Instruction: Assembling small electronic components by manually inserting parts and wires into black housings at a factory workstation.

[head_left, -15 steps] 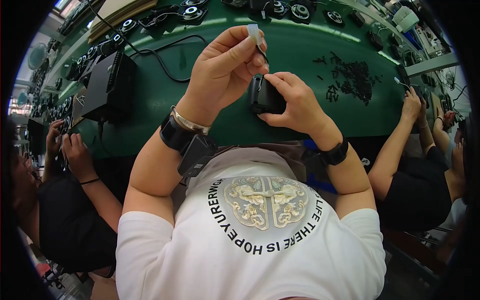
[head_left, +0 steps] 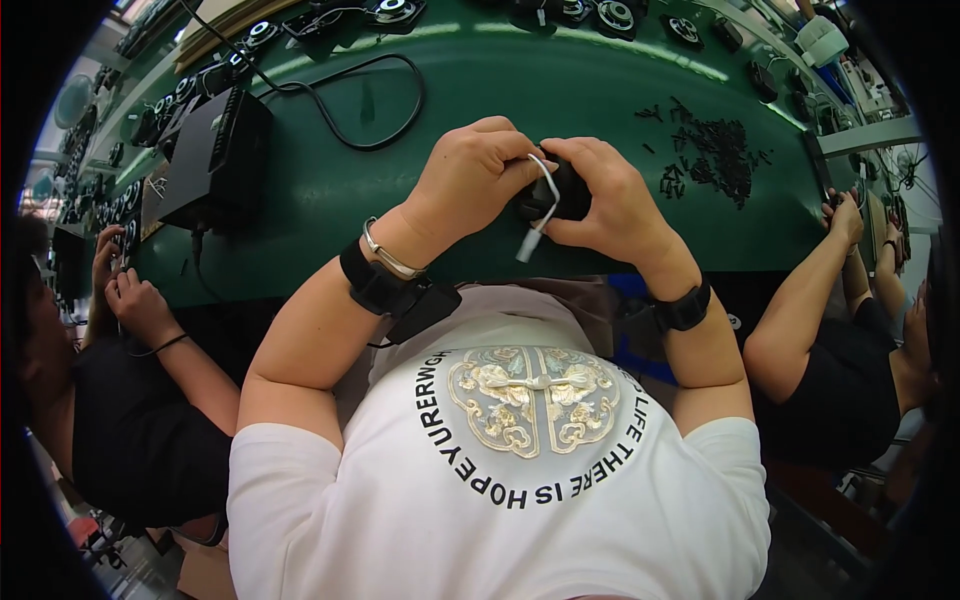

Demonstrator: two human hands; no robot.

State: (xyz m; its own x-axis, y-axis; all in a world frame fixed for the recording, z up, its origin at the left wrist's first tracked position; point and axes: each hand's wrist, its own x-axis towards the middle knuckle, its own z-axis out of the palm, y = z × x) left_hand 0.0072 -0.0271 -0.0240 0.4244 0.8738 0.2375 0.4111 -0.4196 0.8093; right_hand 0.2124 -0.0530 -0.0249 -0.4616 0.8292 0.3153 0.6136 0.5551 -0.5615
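Observation:
Above the green table, my right hand (head_left: 605, 190) grips a small black housing (head_left: 571, 191) between thumb and fingers. A white cable (head_left: 551, 185) curves across the near side of that housing, and its white plug (head_left: 528, 246) hangs free at the lower end. My left hand (head_left: 475, 178) is closed, its fingertips pinching the cable near its upper end, close against the housing. The fingers of both hands hide part of the housing.
A loose pile of small black pieces (head_left: 725, 150) lies to the right on the green table (head_left: 460, 90). On the left stands a black box-shaped device (head_left: 218, 155) with a black cord (head_left: 345, 140). Speakers (head_left: 614, 17) line the far edge. Co-workers sit on both sides.
My left hand has come down from its raised position and now pinches beside the housing. The plug, held up before, now dangles toward me. My right hand with the housing has shifted slightly right.

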